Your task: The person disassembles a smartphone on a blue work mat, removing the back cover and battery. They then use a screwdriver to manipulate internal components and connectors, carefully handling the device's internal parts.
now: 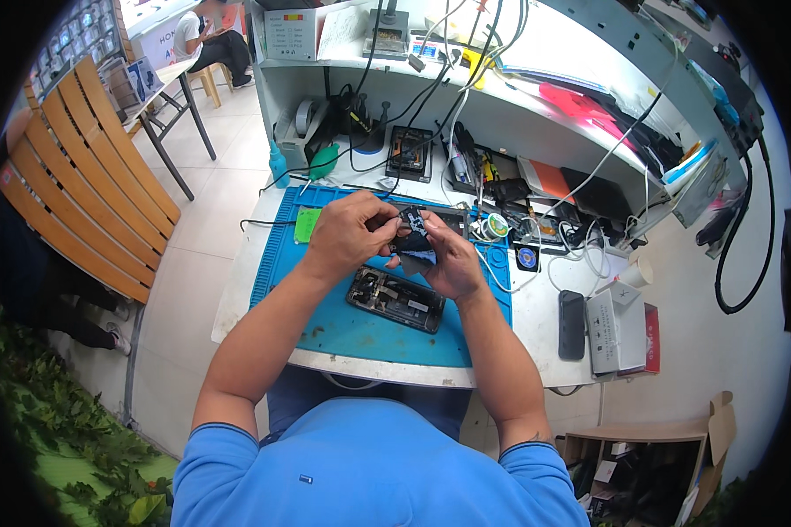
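Above the blue work mat (325,338), both my hands are raised close together around a dark, flat phone part (412,230) with white markings. My right hand (453,262) grips it from the right side. The closed fingers of my left hand (353,230) pinch at its left edge; exactly what they pinch is too small to tell. A greyish flap (418,263) shows below the part, between my hands. Under them an opened phone (395,300) lies on the mat, its inside facing up. A green pad (307,225) lies to the left of my left hand.
Tools, cables and a spool (494,227) crowd the bench's back. A blue bottle (278,164) and green blower (323,162) stand back left. At right are a dark phone (571,325) and a white box (613,329). Cables hang from the shelf (325,53). Another person sits far off.
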The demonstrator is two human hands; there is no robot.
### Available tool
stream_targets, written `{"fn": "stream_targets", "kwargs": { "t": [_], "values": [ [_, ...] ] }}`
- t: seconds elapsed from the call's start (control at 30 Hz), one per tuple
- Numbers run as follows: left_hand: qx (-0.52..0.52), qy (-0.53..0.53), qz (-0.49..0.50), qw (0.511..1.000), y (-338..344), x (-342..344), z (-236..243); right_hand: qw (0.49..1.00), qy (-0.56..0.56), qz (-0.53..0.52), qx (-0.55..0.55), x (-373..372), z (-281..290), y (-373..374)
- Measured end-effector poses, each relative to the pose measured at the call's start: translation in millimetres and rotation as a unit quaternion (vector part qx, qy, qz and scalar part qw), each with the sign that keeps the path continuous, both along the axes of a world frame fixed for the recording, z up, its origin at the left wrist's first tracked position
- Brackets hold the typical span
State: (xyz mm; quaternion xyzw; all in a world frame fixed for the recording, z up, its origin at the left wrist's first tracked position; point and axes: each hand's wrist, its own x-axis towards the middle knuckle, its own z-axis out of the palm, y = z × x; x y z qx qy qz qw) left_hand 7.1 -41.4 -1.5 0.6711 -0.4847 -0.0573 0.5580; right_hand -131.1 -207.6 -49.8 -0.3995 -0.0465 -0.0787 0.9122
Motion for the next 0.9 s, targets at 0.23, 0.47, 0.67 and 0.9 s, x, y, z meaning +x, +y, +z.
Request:
{"fn": "stream_targets", "kwargs": {
  "t": [0.23,0.47,0.67,0.9],
  "values": [
    [-0.021,-0.022,0.011,0.999,-0.6,0.3,-4.1,1.000,-0.003,0.006,-0.010,-0.5,2.7,1.1],
    [-0.034,-0.102,0.046,0.993,-3.5,5.6,-21.1,0.999,0.005,-0.009,-0.043,1.3,4.3,4.2],
    [-0.009,-0.053,0.002,0.999,0.7,10.8,-10.9,0.998,0.012,-0.003,-0.069,-2.3,7.1,-0.1],
    [0.017,-0.037,-0.025,0.999,1.7,18.2,-8.0,0.998,0.020,-0.001,-0.067,-3.6,3.4,-2.8]
  ]
}}
